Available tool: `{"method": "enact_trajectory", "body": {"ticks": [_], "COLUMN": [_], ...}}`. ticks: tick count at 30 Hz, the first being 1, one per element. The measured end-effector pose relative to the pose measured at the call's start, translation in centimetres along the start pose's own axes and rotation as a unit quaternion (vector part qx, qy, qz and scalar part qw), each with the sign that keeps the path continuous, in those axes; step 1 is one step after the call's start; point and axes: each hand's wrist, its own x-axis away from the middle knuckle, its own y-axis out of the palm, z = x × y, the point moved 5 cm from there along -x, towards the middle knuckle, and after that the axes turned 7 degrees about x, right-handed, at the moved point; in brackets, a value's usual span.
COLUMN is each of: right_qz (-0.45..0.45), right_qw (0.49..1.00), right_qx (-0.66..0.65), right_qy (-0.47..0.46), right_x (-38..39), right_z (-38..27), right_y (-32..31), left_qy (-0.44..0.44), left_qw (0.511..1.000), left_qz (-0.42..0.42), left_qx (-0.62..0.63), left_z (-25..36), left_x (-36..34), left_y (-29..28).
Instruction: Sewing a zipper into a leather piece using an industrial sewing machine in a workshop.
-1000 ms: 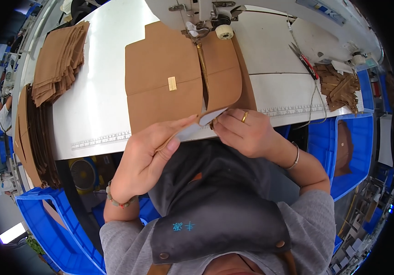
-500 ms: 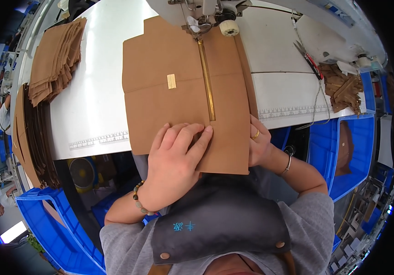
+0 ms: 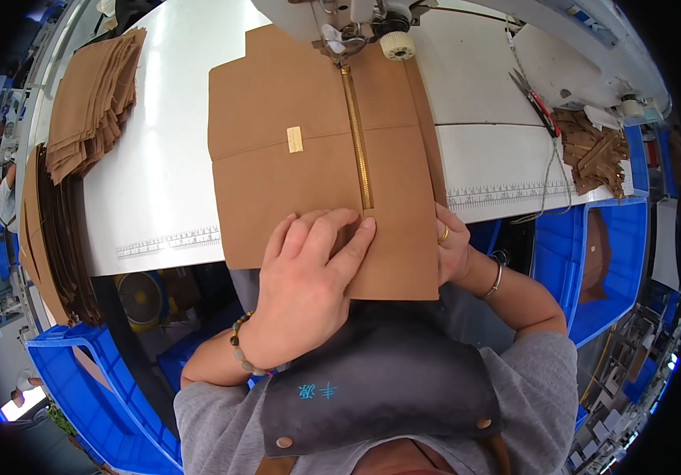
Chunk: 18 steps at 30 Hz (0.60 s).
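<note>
A brown leather-like panel lies under the sewing machine's needle area, its near end hanging past the table edge. Down its length runs a gold-toothed zipper; a small pale gold label sits left of that. My left hand rests on top of the panel, fingers bent and slightly apart, thumb and index tips just below the zipper's near end. At the panel's right edge my right hand is closed, gripping the border; some of its fingers are hidden underneath.
Brown pieces are stacked at the table's far left, with more panels hanging below. Red-handled snips and small brown scraps lie right. Blue bins stand either side. A ruler strip marks the table's front.
The panel's near end has swung slightly to the right, and both hands have shifted a little rightward with it. The zipper remains beneath the machine.
</note>
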Motion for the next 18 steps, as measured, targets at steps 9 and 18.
{"method": "enact_trajectory", "body": {"ticks": [9,18], "right_qz": [-0.005,-0.038], "right_qw": [1.000,0.999], "right_qx": [-0.006,-0.024], "right_qy": [-0.002,-0.002], "right_x": [0.2,0.0], "right_z": [0.0,0.3], "right_y": [0.2,-0.9], "left_qy": [-0.016,0.008], "left_qw": [1.000,0.999], "left_qz": [0.003,-0.021], "left_qx": [0.016,-0.047], "left_z": [0.0,0.4], "left_x": [0.1,0.1], "left_y": [0.5,0.5]}}
